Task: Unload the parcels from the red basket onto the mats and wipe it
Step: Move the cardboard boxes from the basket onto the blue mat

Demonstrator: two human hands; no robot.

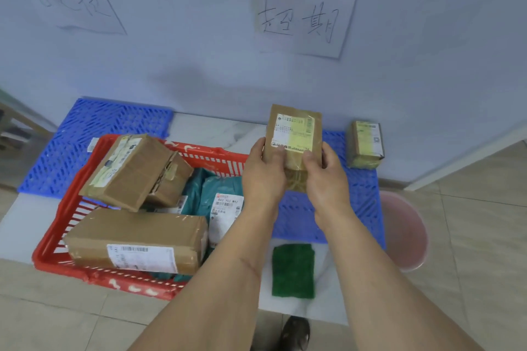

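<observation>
A small brown parcel (293, 137) with a yellow-white label is held up over the right blue mat (362, 202). My left hand (263, 172) grips its left side and my right hand (325, 177) grips its right side. The red basket (61, 234) sits on the floor to the left. It holds a large brown box (137, 239) at the front, another brown box (128, 171) tilted on top behind it, and teal bags (219, 188). A second small parcel (365, 144) stands on the right mat by the wall. The left blue mat (85, 134) lies behind the basket.
A green cloth (293, 271) lies on the white floor sheet below my arms. A pink bucket (405, 234) stands right of the right mat. Two handwritten paper signs (302, 20) hang on the wall. A shoe (295, 333) shows at the bottom edge.
</observation>
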